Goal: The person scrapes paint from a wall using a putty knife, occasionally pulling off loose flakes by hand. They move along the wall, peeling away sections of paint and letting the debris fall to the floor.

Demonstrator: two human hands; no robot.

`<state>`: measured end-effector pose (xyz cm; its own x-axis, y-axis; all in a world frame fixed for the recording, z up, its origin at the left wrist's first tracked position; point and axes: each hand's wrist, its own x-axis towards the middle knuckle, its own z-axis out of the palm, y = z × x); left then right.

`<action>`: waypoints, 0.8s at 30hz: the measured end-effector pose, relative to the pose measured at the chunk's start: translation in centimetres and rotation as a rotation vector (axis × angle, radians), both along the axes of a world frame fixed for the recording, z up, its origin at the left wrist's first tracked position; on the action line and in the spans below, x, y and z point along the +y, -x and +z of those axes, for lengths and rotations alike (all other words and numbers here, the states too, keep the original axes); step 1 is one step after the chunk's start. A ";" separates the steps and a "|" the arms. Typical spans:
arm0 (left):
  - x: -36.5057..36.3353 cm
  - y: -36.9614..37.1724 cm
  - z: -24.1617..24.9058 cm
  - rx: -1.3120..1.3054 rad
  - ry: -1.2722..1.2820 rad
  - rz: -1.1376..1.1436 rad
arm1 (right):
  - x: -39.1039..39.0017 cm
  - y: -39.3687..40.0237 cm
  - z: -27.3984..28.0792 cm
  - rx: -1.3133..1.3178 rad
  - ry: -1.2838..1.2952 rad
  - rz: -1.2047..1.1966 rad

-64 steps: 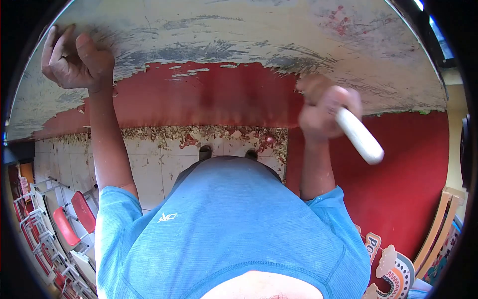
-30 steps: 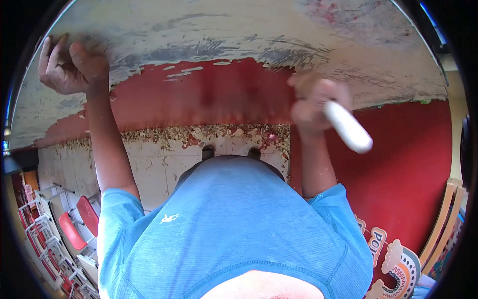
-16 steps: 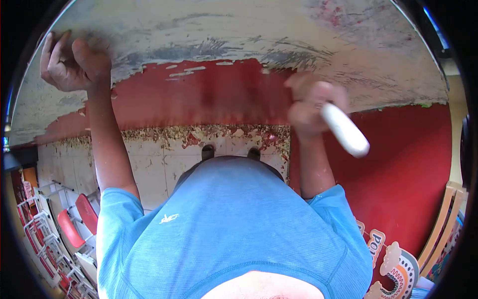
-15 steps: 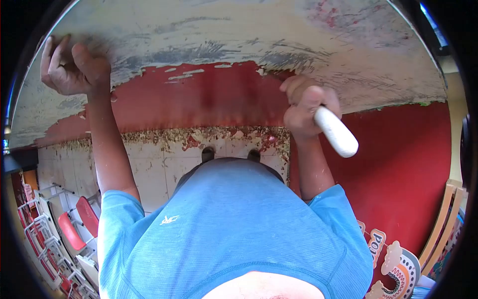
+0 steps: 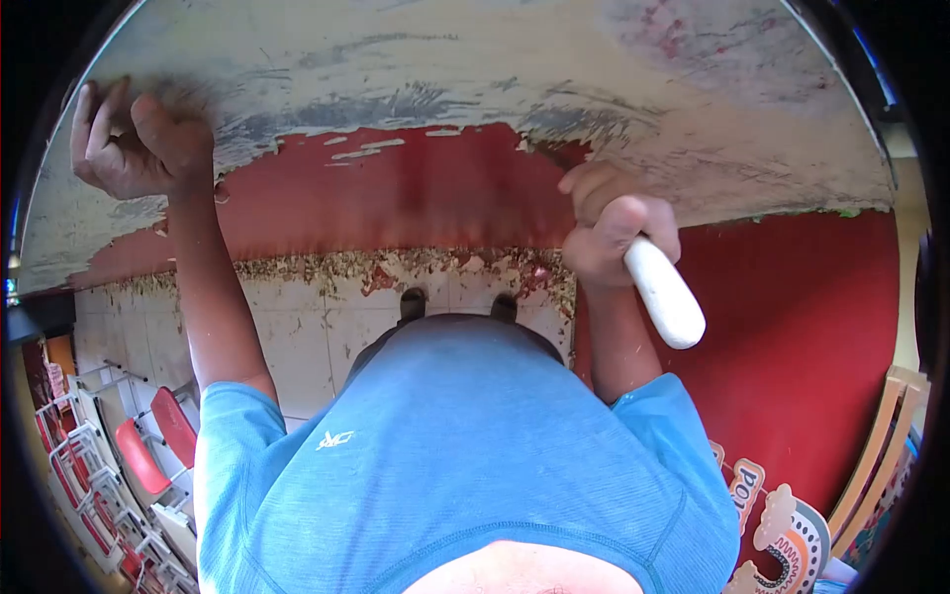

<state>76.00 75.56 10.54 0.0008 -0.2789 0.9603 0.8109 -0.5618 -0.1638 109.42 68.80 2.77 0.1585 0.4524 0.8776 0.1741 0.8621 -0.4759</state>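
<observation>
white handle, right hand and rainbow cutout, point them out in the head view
White handle [image 5: 665, 293]: head view, middle of its visible length
Right hand [image 5: 616, 228]: head view, middle of the hand
Rainbow cutout [image 5: 807, 536]: head view, on its striped arch

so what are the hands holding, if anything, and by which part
The right hand grips a tool by its white handle; the tool's other end can't be made out. The left hand holds nothing visible.

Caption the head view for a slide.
Right hand grips a white handle before a peeling wall; left hand raised, flakes littering the tiled floor.
</observation>
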 end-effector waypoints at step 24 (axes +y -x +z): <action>-0.2 -0.2 -0.1 -0.001 0.020 0.001 | -0.5 0.1 2.5 0.093 -0.076 0.063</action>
<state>76.22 75.36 10.42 -0.0002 -0.2596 0.9657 0.8114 -0.5644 -0.1515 109.30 68.25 5.30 0.2145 0.3971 0.8924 0.0769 0.9039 -0.4207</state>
